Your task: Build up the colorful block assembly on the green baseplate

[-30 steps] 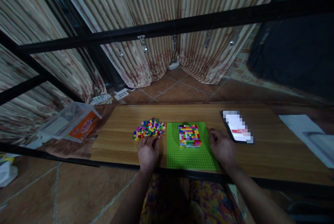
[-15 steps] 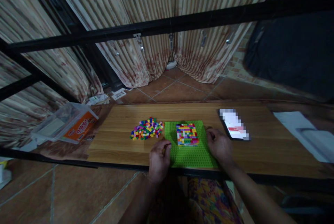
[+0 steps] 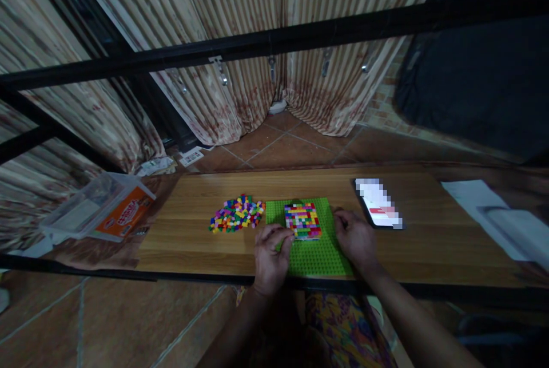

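A green studded baseplate [image 3: 317, 259] lies on the wooden table, with a low square block of multicoloured building bricks [image 3: 302, 220] built up on it. My left hand [image 3: 272, 256] is at the block's near left corner, thumb and forefinger pinched on a tiny dark piece that looks like a building brick, mostly hidden by the fingertips. At the plate's right edge rests my right hand [image 3: 355, 239], its fingers curled in and thumb close to the forefinger; what they grip, if anything, is hidden. A pile of loose bricks [image 3: 237, 213] spreads left of the plate.
A phone [image 3: 378, 203] with a lit screen lies on the table [image 3: 180, 242] to the right. White papers [image 3: 484, 208] are at the far right. On the left stands a clear plastic box [image 3: 98, 205] with an orange label. A black bar [image 3: 274, 40] crosses before the curtains [image 3: 240, 2].
My left hand has moved right and slightly up, from the plate's left edge to the brick block's near corner. The right hand keeps its place at the plate's edge. The view has shifted slightly.
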Tool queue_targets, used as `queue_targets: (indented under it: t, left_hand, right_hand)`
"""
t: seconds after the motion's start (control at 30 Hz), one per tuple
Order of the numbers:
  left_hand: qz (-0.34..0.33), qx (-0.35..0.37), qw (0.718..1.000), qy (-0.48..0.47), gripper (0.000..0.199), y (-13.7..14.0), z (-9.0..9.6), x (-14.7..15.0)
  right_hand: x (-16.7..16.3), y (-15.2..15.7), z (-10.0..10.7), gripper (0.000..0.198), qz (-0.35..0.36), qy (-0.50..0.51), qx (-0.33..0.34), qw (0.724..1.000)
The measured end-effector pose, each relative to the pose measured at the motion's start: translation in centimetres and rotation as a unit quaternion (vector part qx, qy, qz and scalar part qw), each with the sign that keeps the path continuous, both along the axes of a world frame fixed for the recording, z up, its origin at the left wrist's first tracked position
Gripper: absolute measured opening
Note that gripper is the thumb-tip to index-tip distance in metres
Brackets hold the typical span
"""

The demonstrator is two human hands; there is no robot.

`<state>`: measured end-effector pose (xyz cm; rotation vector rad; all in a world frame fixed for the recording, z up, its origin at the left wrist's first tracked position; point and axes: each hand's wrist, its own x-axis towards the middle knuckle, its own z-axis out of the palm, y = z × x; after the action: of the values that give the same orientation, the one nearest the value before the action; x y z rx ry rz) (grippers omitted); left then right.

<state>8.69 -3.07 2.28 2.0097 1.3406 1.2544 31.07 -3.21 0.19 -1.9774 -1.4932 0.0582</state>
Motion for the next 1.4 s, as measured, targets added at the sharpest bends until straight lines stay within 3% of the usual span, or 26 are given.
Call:
queue_targets:
  t: [0.3,0.6,0.83,1.07,1.27,1.4]
  left_hand:
    - [0.020,0.014,1.000,-0.013,0.007,0.2,-0.3,0.2]
    - [0.015,0.127,0.989,0.069,0.009,0.1,0.3,0.1]
    - [-0.011,0.175,0.979,0.106,0.011,0.6,0.2,-0.2]
    - [-0.005,0.141,0.982,0.127,0.014,0.4,-0.2,-0.5]
    - [0.017,0.071,0.992,0.107,0.040,-0.3,-0.4,-1.3]
    - [0.017,0.038,0.994,0.097,0.045,-0.1,-0.7,-1.3]
  right_hand:
    - [-0.1,0.0,0.1,0.025,-0.002,0.003,-0.010,1.000]
    - [-0.1,-0.1,0.2,0.026,0.003,0.005,-0.016,1.000]
    - [-0.1,0.0,-0.1,0.026,-0.004,-0.002,-0.013,1.000]
    - [0.0,0.0,-0.4,0.027,-0.001,-0.022,-0.001,1.000]
    - [0.0,-0.1,-0.1,0.027,0.000,-0.016,-0.013,1.000]
    - [0.0,-0.1,-0.1,0.028,0.000,-0.018,-0.016,1.000]
